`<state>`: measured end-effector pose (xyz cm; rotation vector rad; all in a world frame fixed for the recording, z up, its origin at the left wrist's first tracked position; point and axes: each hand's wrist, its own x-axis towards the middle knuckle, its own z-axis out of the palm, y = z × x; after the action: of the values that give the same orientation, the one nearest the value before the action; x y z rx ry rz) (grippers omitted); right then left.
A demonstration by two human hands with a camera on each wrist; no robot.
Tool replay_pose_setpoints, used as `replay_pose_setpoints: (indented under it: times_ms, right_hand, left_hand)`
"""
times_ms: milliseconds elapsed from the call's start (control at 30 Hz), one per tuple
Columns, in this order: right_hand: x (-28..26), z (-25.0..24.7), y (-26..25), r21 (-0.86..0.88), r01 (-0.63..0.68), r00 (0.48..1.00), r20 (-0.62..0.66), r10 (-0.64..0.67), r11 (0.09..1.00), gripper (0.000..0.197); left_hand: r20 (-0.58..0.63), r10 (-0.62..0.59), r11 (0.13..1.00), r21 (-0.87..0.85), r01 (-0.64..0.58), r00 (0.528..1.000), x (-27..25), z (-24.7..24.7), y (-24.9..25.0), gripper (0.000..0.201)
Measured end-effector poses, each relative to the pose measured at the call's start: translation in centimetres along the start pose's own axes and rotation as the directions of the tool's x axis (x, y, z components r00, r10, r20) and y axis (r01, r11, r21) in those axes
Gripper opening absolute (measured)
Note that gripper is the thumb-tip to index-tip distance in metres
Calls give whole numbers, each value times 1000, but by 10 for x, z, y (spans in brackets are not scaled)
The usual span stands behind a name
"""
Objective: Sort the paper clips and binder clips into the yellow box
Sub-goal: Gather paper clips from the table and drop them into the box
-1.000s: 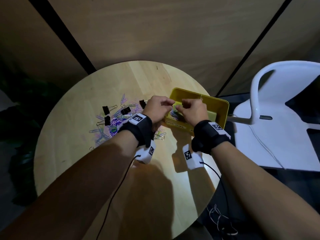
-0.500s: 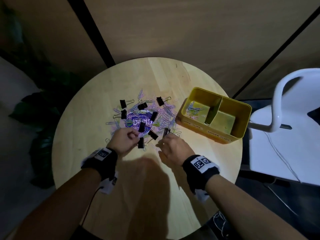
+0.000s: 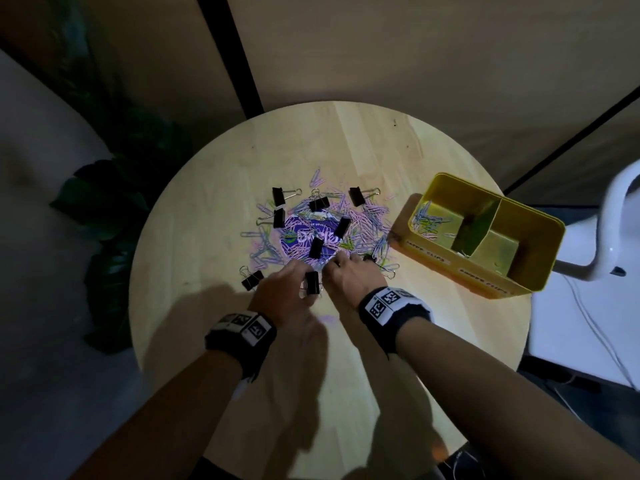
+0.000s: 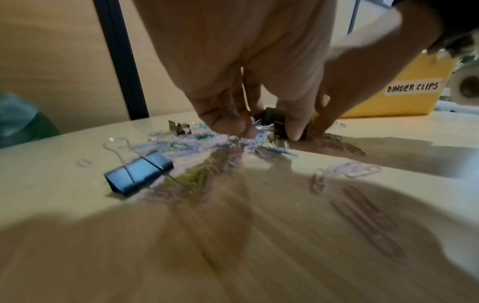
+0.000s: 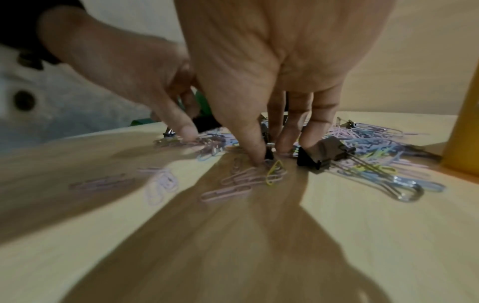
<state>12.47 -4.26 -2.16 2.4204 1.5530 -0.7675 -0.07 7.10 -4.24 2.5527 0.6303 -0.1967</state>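
Both hands, left hand point(image 3: 284, 292) and right hand point(image 3: 349, 277), reach fingertips-down into paper clips point(image 3: 367, 216).

Both hands down, side by side, fingertips low.
Left hand point(image 3: 284, 292) is palm-down, its fingers point(image 4: 228, 121) bunched and pointing downward, thumb tip meeting them. Right hand point(image 3: 349, 278) sits just beside it, fingers point(image 5: 285, 139) straight down, thumb point(image 5: 249, 143) planted. Both forearms reach forward, each wrist wrapped in a black band.
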Motion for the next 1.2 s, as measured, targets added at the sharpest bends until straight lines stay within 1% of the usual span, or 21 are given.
replay_pose_setpoints:
  times_ms: [67, 100, 167, 233, 333, 433, 500, 533, 567, 600, 633, 667, 700, 767, 800, 900, 1000, 1033, 1100, 1167, 1200]
  right_hand:
    - [-1, -2, 1, -27, 24, 1000, 16, -23, 999, 34]
    - [-1, -3, 2, -19, 42, 999, 3, -42, 999, 32]
    - [-2, -6, 4, 4, 82, 996, -24, -82, 997, 33]
    - [-1, -6, 8, 16, 116, 993, -31, -116, 993, 33]
    - [-1, 0, 16, 7, 148, 989, -12, -148, 989, 31]
    - [0, 14, 23, 48, 163, 985, -62, -160, 985, 26]
    - [-2, 18, 24, 80, 188, 979, -98, -180, 979, 25]
    - [-3, 19, 23, 95, 206, 974, -113, -195, 974, 25]
    - [-4, 20, 22, 108, 220, 970, -126, -206, 970, 25]
    - [-6, 21, 20, 120, 225, 969, -130, -209, 967, 27]
    - [-7, 21, 18, 130, 220, 971, -130, -203, 967, 28]
    - [-8, 20, 16, 143, 204, 974, -126, -187, 969, 29]
    - [-9, 18, 15, 164, 181, 979, -126, -161, 970, 30]
    - [-9, 12, 13, 225, 136, 984, -146, -104, 965, 29]
    - [-7, 8, 13, 249, 118, 982, -174, -76, 961, 28]
    - [3, -5, 19, 262, 49, 975, -224, 12, 964, 22]
    - [17, -11, 24, 258, -39, 974, -207, 95, 965, 21]
    - [20, -10, 24, 259, -62, 975, -189, 114, 964, 21]
    - [25, -5, 23, 266, -84, 978, -165, 131, 960, 21]
    - [25, 3, 21, 265, -67, 970, -207, 125, 962, 18]
    - [20, 7, 18, 257, -46, 962, -250, 113, 965, 18]
  left_hand:
    - [-48, 26, 1000, 16, -25, 998, 4, -15, -8, 33]
    - [-49, 0, 1000, 9, 1, 999, 9, -21, -14, 34]
    - [5, -110, 994, -1, 110, 994, 21, -33, -26, 39]
    - [18, -156, 987, 38, 155, 988, 35, -39, -38, 46]
    - [-3, -173, 984, 41, 173, 985, 50, -38, -47, 46]
    - [11, -176, 984, 40, 176, 984, 55, -36, -48, 49]
    - [-23, -161, 985, 57, 162, 987, 54, -37, -45, 50]
    - [-61, -143, 987, 66, 147, 988, 51, -36, -40, 46]
    - [-115, -111, 990, 74, 120, 987, 47, -33, -35, 38]
    - [-184, -51, 994, 89, 68, 982, 43, -28, -30, 29]
    - [-234, 22, 994, 109, 3, 972, 38, -22, -25, 22]
    - [-250, 85, 991, 120, -56, 964, 32, -14, -21, 21]
    - [-242, 136, 986, 127, -108, 961, 27, -6, -19, 25]
    - [-160, 200, 974, 144, -177, 967, 22, 8, -19, 30]
    - [-112, 203, 969, 163, -183, 973, 20, 13, -20, 30]
    - [8, 142, 964, 224, -140, 990, 15, 22, -18, 28]
    - [123, 150, 960, 220, -175, 981, 3, 23, -12, 33]
    - [118, 169, 959, 208, -191, 978, -1, 20, -13, 34]
    - [44, 177, 973, 145, -181, 983, -10, 14, -19, 32]
    - [-75, 85, 996, 39, -82, 994, -22, 13, -31, 31]
    - [-106, 31, 999, 16, -29, 994, -28, 14, -38, 32]
